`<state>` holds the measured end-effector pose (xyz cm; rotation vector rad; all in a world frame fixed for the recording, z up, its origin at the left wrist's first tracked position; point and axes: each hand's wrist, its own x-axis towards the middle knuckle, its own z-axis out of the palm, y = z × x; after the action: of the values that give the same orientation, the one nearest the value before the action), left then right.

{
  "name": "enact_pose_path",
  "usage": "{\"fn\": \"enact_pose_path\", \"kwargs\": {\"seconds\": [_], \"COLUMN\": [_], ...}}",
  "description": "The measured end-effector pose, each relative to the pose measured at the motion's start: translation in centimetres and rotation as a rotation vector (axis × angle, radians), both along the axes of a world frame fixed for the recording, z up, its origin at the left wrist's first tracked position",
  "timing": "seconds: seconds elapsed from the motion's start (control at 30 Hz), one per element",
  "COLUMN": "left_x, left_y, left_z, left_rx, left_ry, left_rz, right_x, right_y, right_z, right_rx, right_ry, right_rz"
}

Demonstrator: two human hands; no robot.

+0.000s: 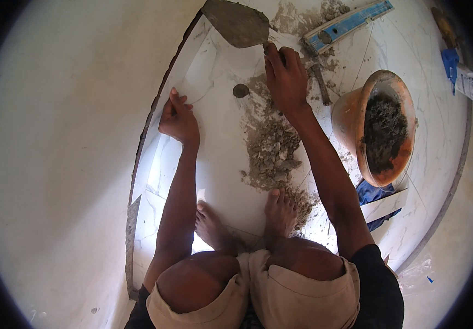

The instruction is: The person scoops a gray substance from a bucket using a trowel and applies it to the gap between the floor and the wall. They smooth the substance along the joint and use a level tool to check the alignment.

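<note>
Wall: pale wall (72,137), well to the left of the bucket.
Floor: white, grey-veined tile floor (217,112), extending under and around the bucket.
Bucket: orange-brown bucket (348,120), landmark for all positions; contains dark wet mortar (383,134).
Debris: grey crumbled mortar heap (272,151), on the tiles to the left of the bucket.
Bar: smeared blue bar (357,23), set at a slant beyond the bucket.
Trowel: mortar-coated trowel (236,24), beyond the bucket and to its left; blade directed away from the person.
Cloth: dark blue cloth (367,193), just beside the bucket on the person's side.
Strip: white tile strip (384,205), lying across the cloth, near the bucket.
Right hand: right hand (287,77), left of the bucket; fingers closed around the trowel handle.
Left hand: left hand (179,119), well left of the bucket; fingers partly curled, grip cannot be determined.
Rod: mortar-caked rod (321,85), between the bucket and the right hand.
Lump: round dark lump (241,90), left of the bucket.
</note>
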<state>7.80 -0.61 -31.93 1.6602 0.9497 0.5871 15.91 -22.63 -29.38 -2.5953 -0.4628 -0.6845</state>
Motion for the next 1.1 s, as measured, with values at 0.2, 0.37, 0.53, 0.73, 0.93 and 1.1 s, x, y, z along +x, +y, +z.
{"fn": "enact_pose_path", "kwargs": {"seconds": [0.2,0.37,0.53,0.73,0.93,1.1], "left_x": [0.1,0.0,0.1,0.0,0.0,0.0], "left_y": [-0.2,0.0,0.1,0.2,0.2,0.1], "left_z": [0.1,-0.2,-0.4,-0.5,-0.7,-0.7], "left_rx": [0.017,0.033,0.005,0.063,0.066,0.056], "left_ry": [0.003,0.011,0.004,-0.008,0.004,-0.027], "left_rz": [-0.004,-0.001,0.005,-0.016,-0.006,-0.012], "right_x": [0.4,-0.3,-0.6,-1.7,-3.3,-4.5], "right_y": [0.3,1.2,1.2,2.1,3.5,4.4], "right_z": [-2.0,-2.6,-2.0,-1.5,-1.2,-0.3], "right_rx": [0.003,-0.008,-0.049,-0.14,-0.205,-0.252], "right_ry": [0.005,0.01,-0.018,-0.025,0.049,0.066], "right_rz": [0.008,0.006,0.02,0.02,0.038,0.053]}}
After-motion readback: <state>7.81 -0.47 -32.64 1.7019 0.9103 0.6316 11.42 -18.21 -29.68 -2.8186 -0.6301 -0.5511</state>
